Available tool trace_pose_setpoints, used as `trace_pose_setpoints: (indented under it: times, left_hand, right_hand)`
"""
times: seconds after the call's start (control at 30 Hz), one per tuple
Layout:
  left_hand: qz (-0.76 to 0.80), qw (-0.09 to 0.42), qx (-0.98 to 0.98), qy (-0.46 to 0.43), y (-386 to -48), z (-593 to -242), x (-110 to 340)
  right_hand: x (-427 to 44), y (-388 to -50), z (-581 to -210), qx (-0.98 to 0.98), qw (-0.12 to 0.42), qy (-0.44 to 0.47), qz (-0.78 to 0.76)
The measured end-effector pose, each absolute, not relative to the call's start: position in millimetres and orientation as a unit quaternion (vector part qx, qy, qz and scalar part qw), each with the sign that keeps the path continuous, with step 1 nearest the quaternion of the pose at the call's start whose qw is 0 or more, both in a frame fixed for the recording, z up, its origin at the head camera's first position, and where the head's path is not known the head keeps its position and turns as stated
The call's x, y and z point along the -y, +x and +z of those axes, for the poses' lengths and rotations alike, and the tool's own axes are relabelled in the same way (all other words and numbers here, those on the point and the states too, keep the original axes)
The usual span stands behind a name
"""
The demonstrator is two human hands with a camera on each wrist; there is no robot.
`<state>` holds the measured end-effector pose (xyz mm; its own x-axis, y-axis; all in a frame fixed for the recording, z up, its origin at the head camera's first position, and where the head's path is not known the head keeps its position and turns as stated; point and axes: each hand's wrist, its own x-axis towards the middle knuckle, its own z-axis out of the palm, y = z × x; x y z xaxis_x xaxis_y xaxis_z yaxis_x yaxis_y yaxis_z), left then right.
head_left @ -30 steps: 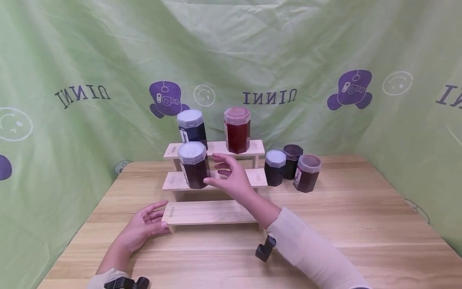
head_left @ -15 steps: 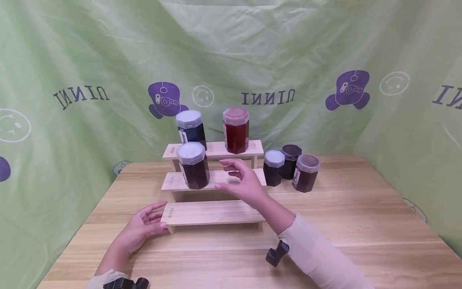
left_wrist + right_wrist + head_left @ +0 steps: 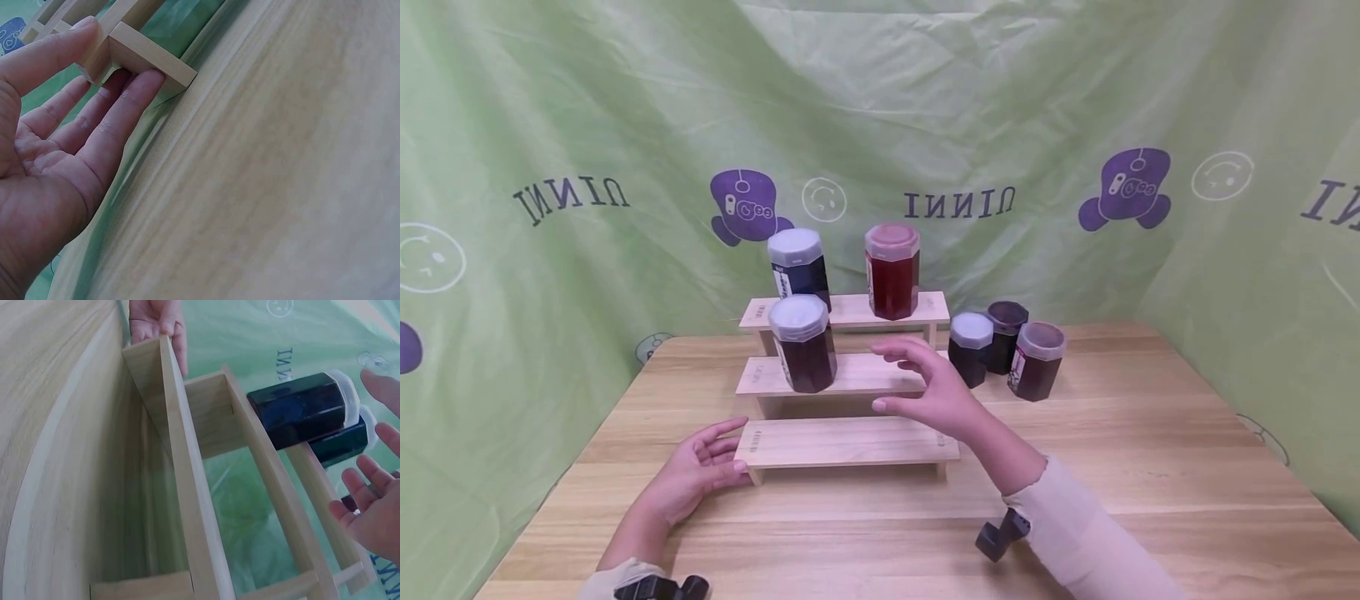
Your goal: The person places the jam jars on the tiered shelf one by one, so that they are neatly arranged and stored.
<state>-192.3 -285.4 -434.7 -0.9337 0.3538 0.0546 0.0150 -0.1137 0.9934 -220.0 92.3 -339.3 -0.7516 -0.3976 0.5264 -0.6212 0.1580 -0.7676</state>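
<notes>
My left hand (image 3: 692, 475) is at the left end of a three-tier wooden stand (image 3: 842, 442). Its thumb lies at the front corner and its fingers toward the back, holding the lowest tier's end. The left wrist view shows fingertips against the end leg (image 3: 150, 53). My right hand (image 3: 928, 392), with thumb and fingers apart and nothing between them, hovers in front of the stand's middle tier. A dark jar with a white lid (image 3: 803, 346) stands upright on that tier's left part, apart from this hand.
On the top tier stand a dark-blue jar (image 3: 797, 254) and a red jar (image 3: 892, 275). To the stand's right on the wooden table (image 3: 1150, 467) are a white-lidded dark jar (image 3: 970, 350), a dark-lidded jar (image 3: 1006, 333) and a pink-lidded jar (image 3: 1037, 362). Green cloth (image 3: 1000, 83) hangs behind.
My right hand has drawn back to the right and toward me, away from the white-lidded jar on the middle tier. That jar and my left hand have stayed put.
</notes>
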Motion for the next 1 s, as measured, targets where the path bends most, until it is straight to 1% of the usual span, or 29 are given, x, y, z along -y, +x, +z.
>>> trace_pose_setpoints:
  times: [0.5,1.0]
  left_hand:
    - [0.740,0.119,-0.646,0.144,-190,-436,285]
    - [0.733,0.114,-0.657,0.136,-192,-435,285]
  right_hand:
    - [-121,-208,-343,0.754,0.084,0.350,0.549]
    - [-162,-204,-347,0.747,0.120,0.335,0.561]
